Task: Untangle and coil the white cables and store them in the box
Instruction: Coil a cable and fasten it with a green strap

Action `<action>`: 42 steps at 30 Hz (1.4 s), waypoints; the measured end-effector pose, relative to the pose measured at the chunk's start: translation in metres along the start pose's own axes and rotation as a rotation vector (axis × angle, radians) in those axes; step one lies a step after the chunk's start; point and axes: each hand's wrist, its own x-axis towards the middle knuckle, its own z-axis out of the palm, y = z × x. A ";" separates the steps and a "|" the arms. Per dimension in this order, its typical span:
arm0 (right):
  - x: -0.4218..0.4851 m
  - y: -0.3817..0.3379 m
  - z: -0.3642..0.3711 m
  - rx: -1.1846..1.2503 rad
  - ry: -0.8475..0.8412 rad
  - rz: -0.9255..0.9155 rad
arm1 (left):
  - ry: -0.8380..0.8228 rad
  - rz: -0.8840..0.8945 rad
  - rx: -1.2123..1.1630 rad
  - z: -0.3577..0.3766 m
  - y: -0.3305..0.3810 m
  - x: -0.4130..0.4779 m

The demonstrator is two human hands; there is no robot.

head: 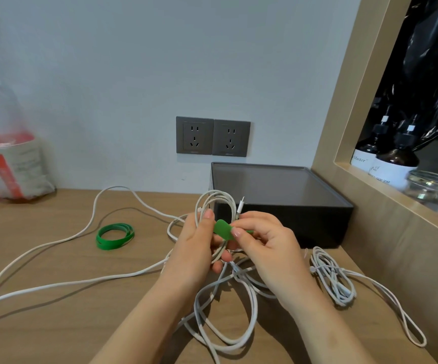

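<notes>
My left hand [195, 245] grips a small coil of white cable [219, 203] held upright above the wooden table, its connector sticking up at the right. My right hand [262, 241] pinches a green strap [223, 228] that crosses the coil between both thumbs. Behind my hands stands the dark grey box [286, 206], open on top. A loose tangle of white cables [228, 306] lies below my hands, with long strands running off to the left. A smaller bunched white cable [333, 277] lies at the right.
A bundle of green straps [114, 236] lies on the wooden table [54, 324] to the left. A plastic bag [10, 164] sits at the far left. Two wall sockets [212, 136] are above the box. A wooden-framed niche [365, 185] with bottles is at the right.
</notes>
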 end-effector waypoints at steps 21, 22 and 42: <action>-0.007 -0.011 0.008 0.319 -0.070 -0.006 | 0.018 0.005 -0.092 0.000 0.000 -0.002; -0.007 -0.010 0.009 0.323 -0.067 -0.011 | 0.036 0.030 -0.055 0.000 0.000 -0.002; -0.008 -0.008 0.015 0.389 0.157 -0.025 | -0.058 0.179 -0.058 0.014 -0.002 -0.014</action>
